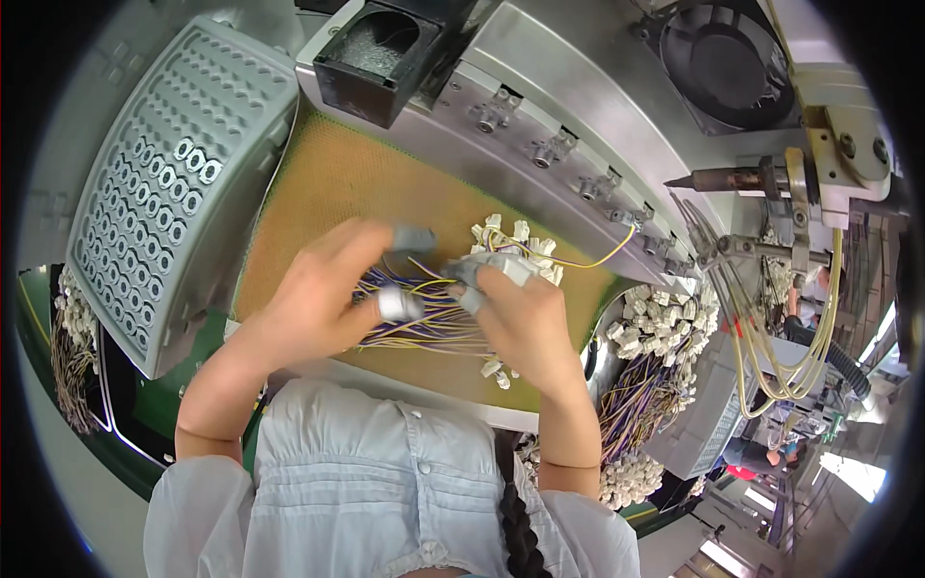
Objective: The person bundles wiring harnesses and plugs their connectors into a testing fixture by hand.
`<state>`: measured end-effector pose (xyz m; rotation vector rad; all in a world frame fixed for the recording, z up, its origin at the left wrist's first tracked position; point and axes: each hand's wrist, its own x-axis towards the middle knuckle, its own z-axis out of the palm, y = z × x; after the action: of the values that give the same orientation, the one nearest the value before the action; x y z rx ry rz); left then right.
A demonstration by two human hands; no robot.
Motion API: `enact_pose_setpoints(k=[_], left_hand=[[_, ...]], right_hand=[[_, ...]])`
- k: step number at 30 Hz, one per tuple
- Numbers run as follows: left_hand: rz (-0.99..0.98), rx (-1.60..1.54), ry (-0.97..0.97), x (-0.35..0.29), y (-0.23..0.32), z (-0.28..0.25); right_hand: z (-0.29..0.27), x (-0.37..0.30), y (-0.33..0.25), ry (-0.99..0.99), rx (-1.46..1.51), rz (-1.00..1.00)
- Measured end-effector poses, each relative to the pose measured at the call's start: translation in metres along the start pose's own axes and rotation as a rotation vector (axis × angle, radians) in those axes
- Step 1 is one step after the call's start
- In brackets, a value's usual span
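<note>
My left hand [332, 279] is over the left end of a bundle of wires [438, 332], yellow and dark purple. Its thumb and forefinger stand apart, each in a finger cot, and motion blurs their tips. Facing it, my right hand [525, 313] pinches a wire lead, and a short yellow end [424, 268] points from its covered fingertips toward my left hand. White plastic connectors [520, 231] are heaped just beyond my right hand. Some of the bundle is hidden under both hands, which work over a tan mat [318, 183].
On the left stands a grey tray [183, 183] with rows of metal ring-shaped parts. Small clamps [496, 111] line a metal rail beyond the mat, one with a yellow wire. A soldering iron [723, 180] and a fan [727, 63] are at the right. More connector leads [655, 385] hang there.
</note>
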<state>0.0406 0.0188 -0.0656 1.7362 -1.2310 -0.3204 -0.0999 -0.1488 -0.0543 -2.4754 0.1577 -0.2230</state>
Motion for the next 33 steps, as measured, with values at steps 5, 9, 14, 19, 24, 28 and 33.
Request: enact_pose_setpoints(k=[5, 9, 14, 19, 24, 28, 33], left_hand=[[-0.393, -0.664, -0.121, -0.005, 0.01, 0.008], [-0.061, -0.211, -0.067, -0.005, 0.019, 0.002], [-0.155, 0.203, 0.079, -0.001, 0.025, -0.005], [-0.327, 1.361, 0.107, -0.014, -0.086, -0.137], [-0.581, 1.092, 0.105, -0.032, -0.141, -0.169], [-0.405, 0.527, 0.563, -0.035, -0.113, -0.15], [-0.131, -0.275, 0.139, 0.014, 0.013, -0.039]], right_hand=[[-0.001, -0.009, -0.012, 0.247, -0.057, 0.077], [-0.019, -0.004, -0.021, 0.087, 0.067, 0.042], [-0.022, 0.002, -0.031, -0.039, 0.074, 0.081], [-0.043, -0.018, -0.011, 0.196, 0.49, 0.366], [-0.037, -0.002, -0.012, 0.251, 0.476, 0.201], [-0.048, -0.017, -0.015, 0.26, 0.683, 0.467], [-0.034, -0.007, -0.011, 0.183, 0.38, 0.272]])
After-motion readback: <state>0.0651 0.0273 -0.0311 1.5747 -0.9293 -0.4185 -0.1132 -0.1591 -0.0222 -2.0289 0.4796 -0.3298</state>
